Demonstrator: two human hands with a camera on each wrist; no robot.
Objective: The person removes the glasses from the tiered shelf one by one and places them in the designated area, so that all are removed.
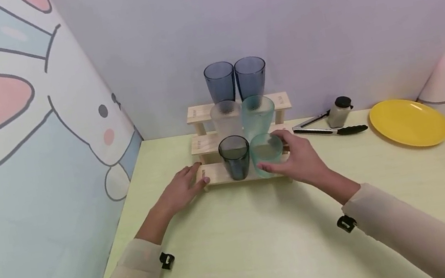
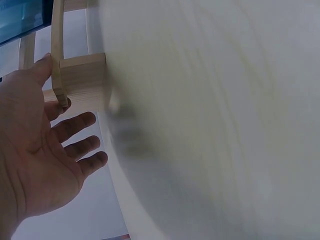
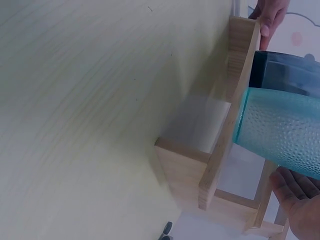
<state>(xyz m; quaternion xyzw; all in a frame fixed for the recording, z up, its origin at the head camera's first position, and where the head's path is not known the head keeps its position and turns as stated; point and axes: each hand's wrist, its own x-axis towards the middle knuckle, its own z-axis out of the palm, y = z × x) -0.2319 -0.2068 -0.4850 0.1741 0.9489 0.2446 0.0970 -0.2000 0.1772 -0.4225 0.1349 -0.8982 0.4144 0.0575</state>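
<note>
A three-tier wooden rack [image 1: 214,172] stands against the back wall with two cups on each step. My left hand [image 1: 181,189] pinches the left end of its lowest board between thumb and index finger; the other fingers spread loosely in the left wrist view. My right hand [image 1: 303,157] holds a teal textured cup [image 1: 266,155] at the right of the lowest step, thumb in front and fingers behind. In the right wrist view, this teal cup [image 3: 280,130] stands upright on the board. Close on its left is a dark grey cup [image 1: 236,162].
Two blue cups [image 1: 220,82] stand on the top step; a clear frosted cup [image 1: 225,118] and another teal cup [image 1: 257,115] on the middle one. Black-handled tongs [image 1: 330,131], a black-capped jar [image 1: 339,113] and a yellow plate [image 1: 409,122] lie to the right.
</note>
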